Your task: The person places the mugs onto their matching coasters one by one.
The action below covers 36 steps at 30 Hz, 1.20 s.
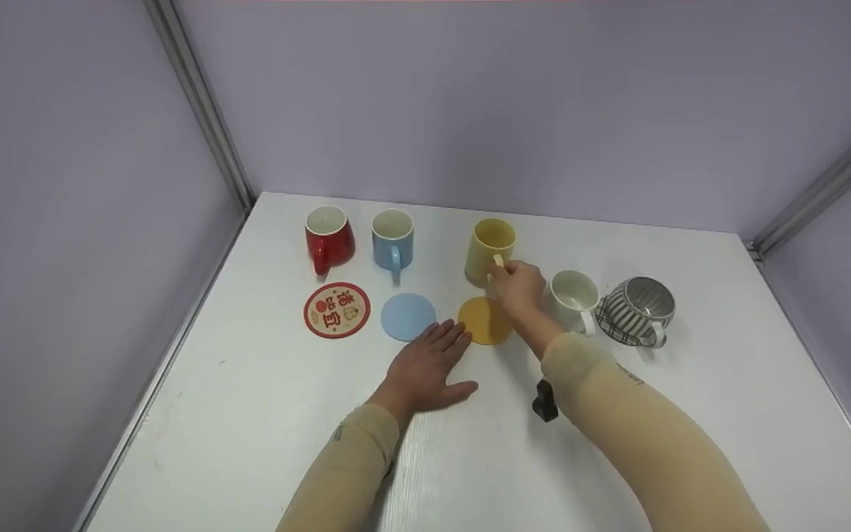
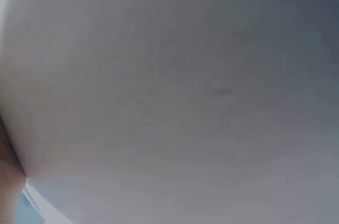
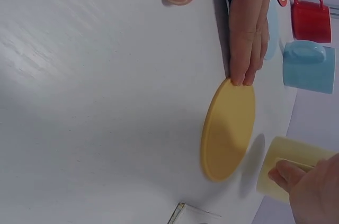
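Observation:
By its handle, my right hand (image 1: 518, 288) grips a yellow mug (image 1: 481, 258), upright over the back of the table. A shadow shows apart from the mug's base in the right wrist view, so it looks slightly raised. In front of it lies a round yellow coaster (image 3: 229, 131). My left hand (image 1: 429, 369) lies palm down with straight fingers, their tips touching the yellow coaster's edge. Just beyond those fingers is a light blue coaster (image 1: 408, 316). The left wrist view holds mostly a blurred pale surface, with a bit of skin at its left edge.
A red mug (image 1: 329, 244) and a blue mug (image 1: 393, 244) stand at the back left, behind a red patterned coaster (image 1: 337, 310) and the blue one. Right of my right hand are a white mug (image 1: 572, 295) and a striped mug (image 1: 636, 307) on a plaid coaster (image 1: 610, 329).

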Motion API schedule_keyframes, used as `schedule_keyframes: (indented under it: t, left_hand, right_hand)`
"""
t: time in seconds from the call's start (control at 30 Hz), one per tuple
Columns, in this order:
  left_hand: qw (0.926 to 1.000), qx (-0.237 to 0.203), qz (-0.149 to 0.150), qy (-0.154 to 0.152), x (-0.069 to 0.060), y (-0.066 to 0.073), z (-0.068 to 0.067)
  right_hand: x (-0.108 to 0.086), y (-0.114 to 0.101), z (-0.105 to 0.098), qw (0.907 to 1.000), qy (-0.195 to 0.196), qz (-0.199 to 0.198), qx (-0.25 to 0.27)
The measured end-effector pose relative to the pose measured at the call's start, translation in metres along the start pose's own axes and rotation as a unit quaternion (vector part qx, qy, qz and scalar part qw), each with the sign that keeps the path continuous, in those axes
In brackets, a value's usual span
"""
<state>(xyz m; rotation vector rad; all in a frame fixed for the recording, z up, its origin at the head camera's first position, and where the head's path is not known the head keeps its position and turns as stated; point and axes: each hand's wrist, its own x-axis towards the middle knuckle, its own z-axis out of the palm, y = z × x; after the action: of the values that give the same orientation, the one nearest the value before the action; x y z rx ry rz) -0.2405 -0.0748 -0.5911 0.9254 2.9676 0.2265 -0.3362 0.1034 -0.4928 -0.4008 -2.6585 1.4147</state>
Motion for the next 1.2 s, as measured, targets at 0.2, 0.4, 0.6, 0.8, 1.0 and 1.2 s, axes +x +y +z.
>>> schedule_keyframes:
  t: [0.2, 0.4, 0.6, 0.8, 1.0, 1.2]
  left_hand:
    - [1.0000, 0.000, 0.000, 0.003, -0.001, -0.001, 0.002]
    - [0.9999, -0.002, 0.000, 0.010, -0.003, -0.003, 0.004]
    - [1.0000, -0.007, -0.004, 0.002, -0.004, -0.002, 0.003]
    - [1.0000, -0.003, -0.003, -0.007, -0.003, -0.001, 0.000]
    - [0.9999, 0.010, 0.001, -0.008, 0.001, -0.002, 0.000]
    - [1.0000, -0.003, 0.001, -0.007, 0.001, -0.001, 0.000]
  right_hand:
    - [-0.009, 0.002, -0.002, 0.9998, -0.016, 0.000, 0.010]
    - [-0.015, 0.004, -0.005, 0.9994, -0.029, 0.002, 0.021]
    - [-0.019, 0.004, -0.008, 0.9994, -0.027, -0.006, 0.019]
    - [-0.023, 0.005, -0.011, 0.9994, -0.029, -0.010, 0.016]
    - [-0.027, 0.007, -0.012, 0.9994, -0.010, -0.027, 0.019]
    - [-0.029, 0.009, -0.015, 0.9995, -0.010, -0.023, 0.019]
